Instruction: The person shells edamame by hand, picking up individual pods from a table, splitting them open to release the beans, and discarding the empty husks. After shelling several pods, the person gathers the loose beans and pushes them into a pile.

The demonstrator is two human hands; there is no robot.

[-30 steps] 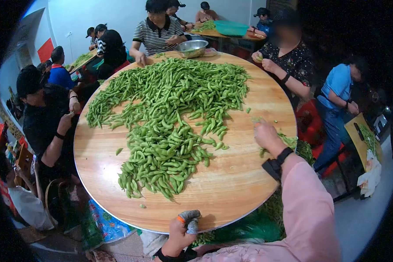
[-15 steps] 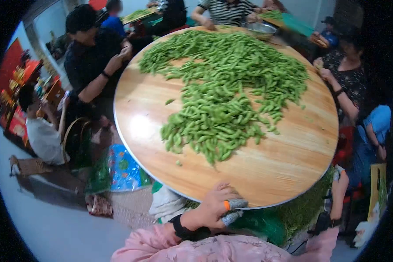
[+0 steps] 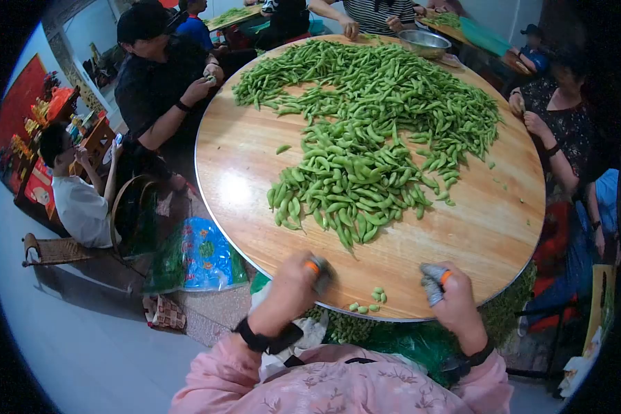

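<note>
- Here, your left hand [image 3: 288,288]: lower centre, fingers curled, blurred; opening and grasp cannot be told.
- Your right hand [image 3: 454,302]: lower right of centre, grey-covered fingers bent; opening and grasp likewise unclear.
- Shelled beans [image 3: 379,295]: between your hands, on the counter [image 3: 476,228].
- Green pods [image 3: 355,165]: heaped, centre to top.
- Metal bowl [image 3: 425,44]: top, right of centre.
</note>
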